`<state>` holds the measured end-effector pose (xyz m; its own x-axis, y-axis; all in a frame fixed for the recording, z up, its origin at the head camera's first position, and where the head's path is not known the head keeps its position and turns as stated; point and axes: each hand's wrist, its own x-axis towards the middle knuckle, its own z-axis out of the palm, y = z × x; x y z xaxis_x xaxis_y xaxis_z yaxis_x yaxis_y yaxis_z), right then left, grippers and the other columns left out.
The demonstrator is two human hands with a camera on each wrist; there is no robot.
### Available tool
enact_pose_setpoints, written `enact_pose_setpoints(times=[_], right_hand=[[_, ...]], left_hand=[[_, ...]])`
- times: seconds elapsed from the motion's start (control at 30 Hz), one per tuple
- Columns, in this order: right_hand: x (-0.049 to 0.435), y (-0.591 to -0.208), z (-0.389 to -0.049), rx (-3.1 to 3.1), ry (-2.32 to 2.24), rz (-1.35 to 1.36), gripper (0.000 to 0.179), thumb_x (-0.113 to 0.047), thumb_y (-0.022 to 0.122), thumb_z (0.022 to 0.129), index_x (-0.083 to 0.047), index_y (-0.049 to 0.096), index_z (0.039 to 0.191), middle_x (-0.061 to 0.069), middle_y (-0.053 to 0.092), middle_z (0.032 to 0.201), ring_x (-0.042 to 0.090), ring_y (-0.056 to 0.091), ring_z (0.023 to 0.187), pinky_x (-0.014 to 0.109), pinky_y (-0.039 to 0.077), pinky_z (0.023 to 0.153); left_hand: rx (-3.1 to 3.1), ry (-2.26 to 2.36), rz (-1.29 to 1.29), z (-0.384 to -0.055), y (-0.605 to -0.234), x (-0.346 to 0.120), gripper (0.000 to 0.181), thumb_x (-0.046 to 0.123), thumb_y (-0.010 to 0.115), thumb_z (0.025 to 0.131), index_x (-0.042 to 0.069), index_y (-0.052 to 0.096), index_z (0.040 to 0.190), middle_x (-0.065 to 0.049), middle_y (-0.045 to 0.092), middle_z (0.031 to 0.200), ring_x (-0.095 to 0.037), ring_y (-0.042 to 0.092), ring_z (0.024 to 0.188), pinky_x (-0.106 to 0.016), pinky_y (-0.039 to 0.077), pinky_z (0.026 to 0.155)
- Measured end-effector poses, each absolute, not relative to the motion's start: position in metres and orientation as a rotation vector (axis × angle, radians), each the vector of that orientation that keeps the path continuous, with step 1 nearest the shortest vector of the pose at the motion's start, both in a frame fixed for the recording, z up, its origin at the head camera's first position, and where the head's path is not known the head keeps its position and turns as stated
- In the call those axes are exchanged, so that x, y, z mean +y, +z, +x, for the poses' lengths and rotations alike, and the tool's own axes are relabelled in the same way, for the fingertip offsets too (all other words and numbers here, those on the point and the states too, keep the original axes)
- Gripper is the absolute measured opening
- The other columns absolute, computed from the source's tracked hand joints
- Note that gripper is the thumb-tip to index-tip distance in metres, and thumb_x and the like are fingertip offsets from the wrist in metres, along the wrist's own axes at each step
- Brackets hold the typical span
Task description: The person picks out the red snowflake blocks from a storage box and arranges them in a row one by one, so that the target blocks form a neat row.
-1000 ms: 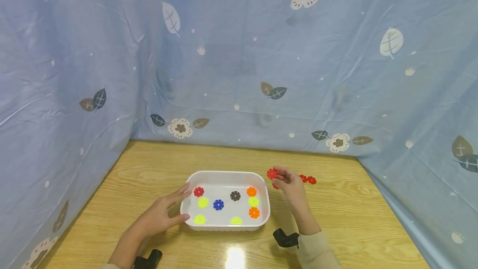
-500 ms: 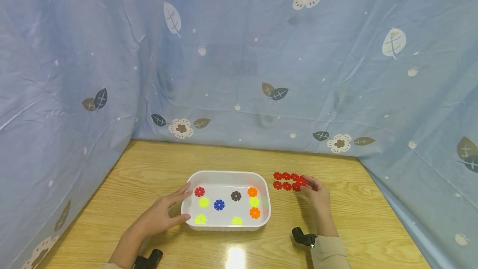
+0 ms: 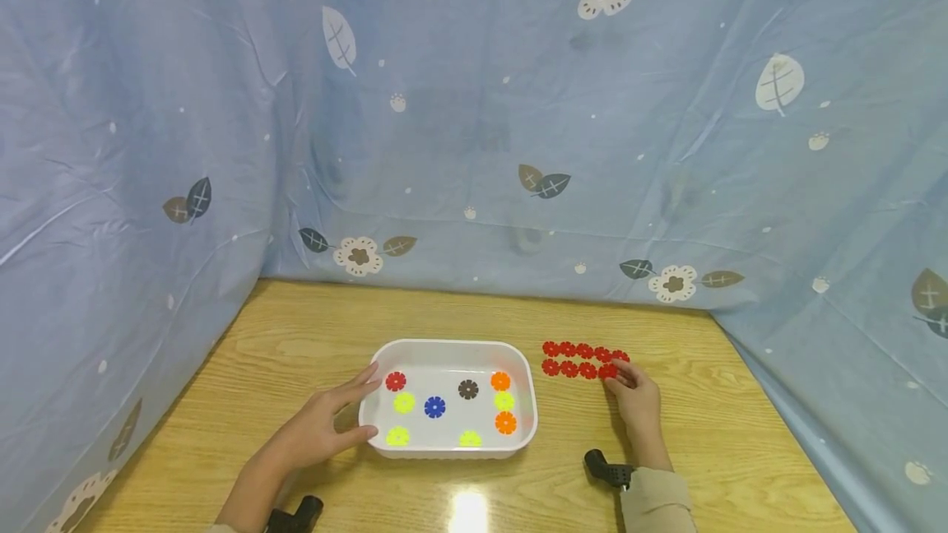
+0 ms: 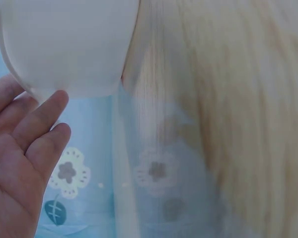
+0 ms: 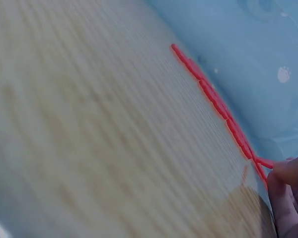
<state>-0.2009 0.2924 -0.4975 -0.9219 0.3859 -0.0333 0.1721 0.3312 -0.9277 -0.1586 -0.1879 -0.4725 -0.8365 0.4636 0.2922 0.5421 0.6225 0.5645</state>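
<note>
My right hand (image 3: 640,403) pinches a red notched building disc (image 3: 607,371) at the right end of the nearer of two rows. In the right wrist view, that disc (image 5: 264,162) is tilted between thumb and finger, at the near end of the red line. The farther row of red discs (image 3: 585,351) lies flat right behind it. My left hand (image 3: 323,424) rests at the left end of a white plastic tray (image 3: 448,451), thumb and fingers spread along its rim. From the left wrist, the relaxed fingers (image 4: 42,119) appear against the tray's outer wall.
Inside the tray lie several loose discs: a blue disc (image 3: 434,407), a brown disc (image 3: 468,389), a red disc (image 3: 396,381), plus orange and yellow ones. Blue patterned cloth (image 3: 474,146) hangs behind and at both sides of the wooden table (image 3: 333,311).
My right hand has carried a red disc from beside the tray to the farther row's right end, then shifted to the nearer row's end disc. The left hand and tray stay put.
</note>
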Motion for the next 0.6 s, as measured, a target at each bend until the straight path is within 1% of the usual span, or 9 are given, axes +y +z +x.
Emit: enact_pose_setpoints(times=[0.07, 0.17, 0.43, 0.5, 0.6], right_hand=[[0.293, -0.499, -0.201, -2.421, 1.565, -0.490, 0.039, -0.002, 0.056, 0.092, 0.002, 0.053, 0.131, 0.024, 0.051, 0.130, 0.031, 0.049, 0.117, -0.002, 0.034, 0.067], [0.292, -0.500, -0.202, -2.451, 1.460, -0.470, 0.036, -0.004, 0.057, 0.092, 0.001, 0.056, 0.128, 0.025, 0.056, 0.125, 0.032, 0.053, 0.113, 0.000, 0.034, 0.067], [0.289, -0.507, -0.203, -2.490, 1.282, -0.460, 0.035, -0.005, 0.060, 0.090, 0.001, 0.059, 0.125, 0.024, 0.060, 0.116, 0.031, 0.058, 0.103, 0.007, 0.039, 0.068], [0.288, -0.509, -0.204, -2.500, 1.242, -0.460, 0.036, -0.005, 0.060, 0.090, 0.001, 0.059, 0.125, 0.023, 0.059, 0.116, 0.031, 0.059, 0.102, 0.014, 0.044, 0.073], [0.287, -0.509, -0.203, -2.505, 1.220, -0.457, 0.036, -0.004, 0.059, 0.089, 0.002, 0.058, 0.125, 0.024, 0.058, 0.119, 0.033, 0.058, 0.104, 0.031, 0.051, 0.083]], left_hand=[[-2.716, -1.005, -0.850, -0.159, -0.472, -0.188, 0.061, 0.035, 0.072, 0.081, 0.008, 0.055, 0.134, -0.009, 0.041, 0.147, -0.032, 0.047, 0.128, -0.054, 0.043, 0.099], [-2.703, -1.006, -0.858, -0.159, -0.472, -0.189, 0.061, 0.034, 0.072, 0.081, 0.008, 0.055, 0.134, -0.010, 0.041, 0.147, -0.033, 0.047, 0.128, -0.054, 0.043, 0.099], [-2.709, -1.021, -0.855, -0.159, -0.473, -0.188, 0.061, 0.033, 0.073, 0.081, 0.008, 0.055, 0.134, -0.010, 0.041, 0.148, -0.033, 0.046, 0.129, -0.055, 0.043, 0.099], [-2.713, -1.019, -0.853, -0.159, -0.473, -0.188, 0.061, 0.034, 0.073, 0.081, 0.008, 0.055, 0.134, -0.010, 0.040, 0.148, -0.033, 0.046, 0.129, -0.055, 0.043, 0.099], [-2.712, -1.019, -0.855, -0.159, -0.473, -0.188, 0.061, 0.035, 0.072, 0.081, 0.008, 0.055, 0.134, -0.010, 0.041, 0.148, -0.033, 0.046, 0.129, -0.055, 0.043, 0.099]])
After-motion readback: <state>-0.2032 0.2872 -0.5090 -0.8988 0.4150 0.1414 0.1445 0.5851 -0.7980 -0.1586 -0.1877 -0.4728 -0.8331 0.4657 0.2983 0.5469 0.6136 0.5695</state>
